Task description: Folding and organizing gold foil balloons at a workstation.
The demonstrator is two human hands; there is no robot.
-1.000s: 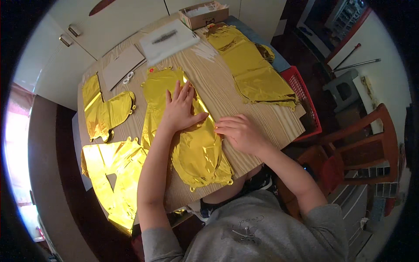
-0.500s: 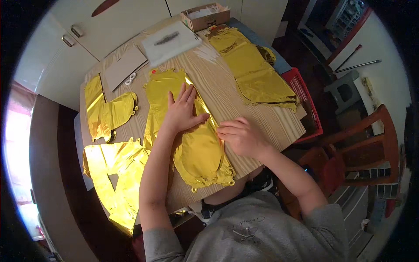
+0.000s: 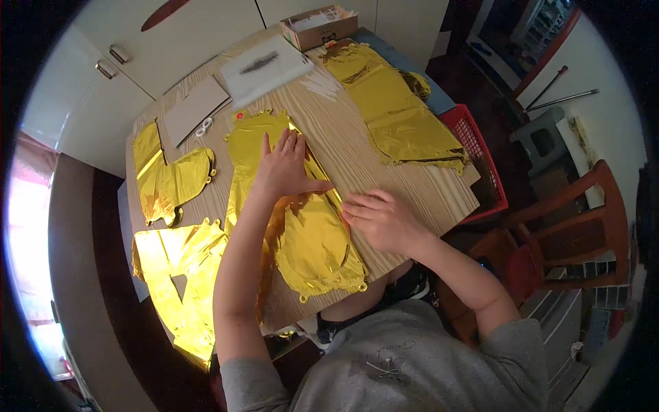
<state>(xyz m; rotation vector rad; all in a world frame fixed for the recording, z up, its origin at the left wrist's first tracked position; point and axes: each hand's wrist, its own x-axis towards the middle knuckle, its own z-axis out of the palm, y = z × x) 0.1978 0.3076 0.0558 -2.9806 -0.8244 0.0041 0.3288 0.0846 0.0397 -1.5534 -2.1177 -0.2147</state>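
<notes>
A flat gold foil balloon (image 3: 312,240) lies folded lengthwise on the table in front of me, with small tabs along its ends and a red spot at its far end. My left hand (image 3: 285,165) rests flat on its upper half, fingers pointing away and thumb stretched toward the right edge. At that right edge my right hand (image 3: 381,220) has its fingers together, closed on the balloon's folded margin; the fingertips are partly hidden. Another gold foil balloon (image 3: 182,257) lies at the near left, a curved gold foil balloon (image 3: 171,172) beyond it, and a larger gold foil balloon (image 3: 398,113) at the far right.
Farther back on the wooden table (image 3: 336,137) are a grey-brown board (image 3: 195,110), a small white ring-shaped item (image 3: 204,126), a clear plastic bag (image 3: 264,72), white strips (image 3: 321,86) and a cardboard box (image 3: 319,29). A red basket (image 3: 480,154) and wooden chair (image 3: 570,233) stand at right.
My left hand has shifted slightly over the balloon, fingers drawn a little closer together. My right hand has stayed by the right edge, its fingers slightly straighter and a little lower.
</notes>
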